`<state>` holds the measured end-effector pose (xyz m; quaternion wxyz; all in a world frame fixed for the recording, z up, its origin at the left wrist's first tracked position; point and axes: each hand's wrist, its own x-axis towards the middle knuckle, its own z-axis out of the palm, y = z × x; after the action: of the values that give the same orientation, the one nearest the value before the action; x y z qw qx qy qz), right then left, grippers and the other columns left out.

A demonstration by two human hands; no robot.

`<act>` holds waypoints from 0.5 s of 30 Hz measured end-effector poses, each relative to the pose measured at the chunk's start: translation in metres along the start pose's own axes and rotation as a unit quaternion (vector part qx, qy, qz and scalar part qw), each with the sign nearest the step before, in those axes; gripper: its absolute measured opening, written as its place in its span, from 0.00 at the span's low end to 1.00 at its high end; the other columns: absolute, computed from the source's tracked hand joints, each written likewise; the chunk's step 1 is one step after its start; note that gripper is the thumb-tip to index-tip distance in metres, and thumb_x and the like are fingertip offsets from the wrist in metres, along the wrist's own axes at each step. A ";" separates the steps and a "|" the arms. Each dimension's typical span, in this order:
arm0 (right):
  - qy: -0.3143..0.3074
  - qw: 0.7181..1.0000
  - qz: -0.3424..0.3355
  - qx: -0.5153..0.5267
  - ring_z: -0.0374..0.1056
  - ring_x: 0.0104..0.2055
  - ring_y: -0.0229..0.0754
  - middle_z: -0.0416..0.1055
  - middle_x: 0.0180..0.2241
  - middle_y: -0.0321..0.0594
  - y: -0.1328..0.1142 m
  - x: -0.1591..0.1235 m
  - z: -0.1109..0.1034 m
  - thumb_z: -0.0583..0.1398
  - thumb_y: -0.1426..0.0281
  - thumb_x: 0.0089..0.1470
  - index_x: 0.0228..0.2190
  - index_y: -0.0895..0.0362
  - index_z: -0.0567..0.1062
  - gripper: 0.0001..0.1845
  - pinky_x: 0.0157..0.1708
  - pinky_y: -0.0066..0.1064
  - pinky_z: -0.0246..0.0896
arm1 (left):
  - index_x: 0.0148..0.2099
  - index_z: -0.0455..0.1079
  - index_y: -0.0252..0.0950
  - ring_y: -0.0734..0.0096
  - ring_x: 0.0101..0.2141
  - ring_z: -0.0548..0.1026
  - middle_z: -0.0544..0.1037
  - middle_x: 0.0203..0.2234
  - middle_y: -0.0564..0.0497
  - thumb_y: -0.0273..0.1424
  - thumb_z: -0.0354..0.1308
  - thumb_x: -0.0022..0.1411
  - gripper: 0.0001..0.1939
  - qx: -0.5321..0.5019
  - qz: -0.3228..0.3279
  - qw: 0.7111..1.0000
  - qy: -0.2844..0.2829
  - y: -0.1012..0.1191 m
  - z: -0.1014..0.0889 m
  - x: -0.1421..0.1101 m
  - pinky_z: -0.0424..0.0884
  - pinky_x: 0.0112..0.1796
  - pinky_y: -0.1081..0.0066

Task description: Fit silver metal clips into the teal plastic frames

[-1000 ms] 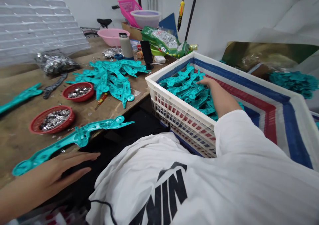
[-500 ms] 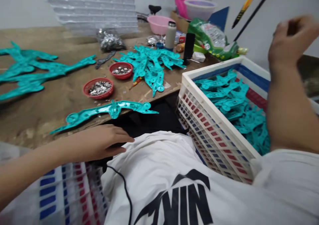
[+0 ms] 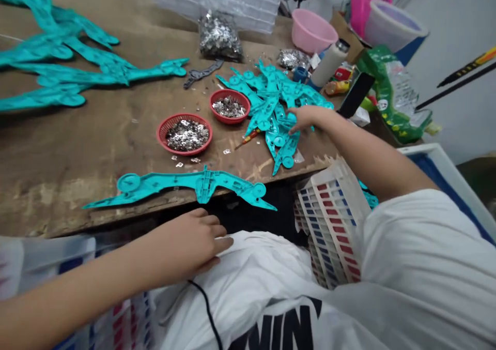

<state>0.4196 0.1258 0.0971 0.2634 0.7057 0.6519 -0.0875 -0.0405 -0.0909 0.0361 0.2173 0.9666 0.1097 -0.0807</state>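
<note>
teal plastic parts point(image 3: 273, 117) lie heaped on the wooden workbench point(image 3: 77, 184) under my right hand point(image 3: 306, 118), its fingers spread open on the pile, gripping nothing i can see. my left hand point(image 3: 186, 241) rests open and empty against my white shirt point(image 3: 263, 267). one teal part point(image 3: 201, 184) lies apart along the bench edge, and two red baskets point(image 3: 160, 133) of metal bits point(image 3: 186, 135) sit beside the pile, seemingly kept within easy reach.

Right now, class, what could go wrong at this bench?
The teal plastic part at the edge of the wooden bench, just above the left hand, could get knocked off. The right hand in the teal pile could nudge the red basket of metal bits, spilling them.
</note>
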 end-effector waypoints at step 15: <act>0.055 0.993 -0.043 0.092 0.88 0.59 0.67 0.91 0.54 0.50 0.051 0.019 0.045 0.78 0.63 0.65 0.76 0.51 0.86 0.41 0.61 0.48 0.84 | 0.68 0.90 0.50 0.48 0.54 0.91 0.96 0.53 0.47 0.43 0.78 0.85 0.16 -0.086 -0.032 0.996 -0.015 -0.004 -0.008 0.000 0.80 0.57 0.52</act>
<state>0.4811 0.1203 0.0632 0.1572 0.7022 0.6840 -0.1194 -0.0407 -0.0843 0.0416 0.2985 0.9390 0.1438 -0.0922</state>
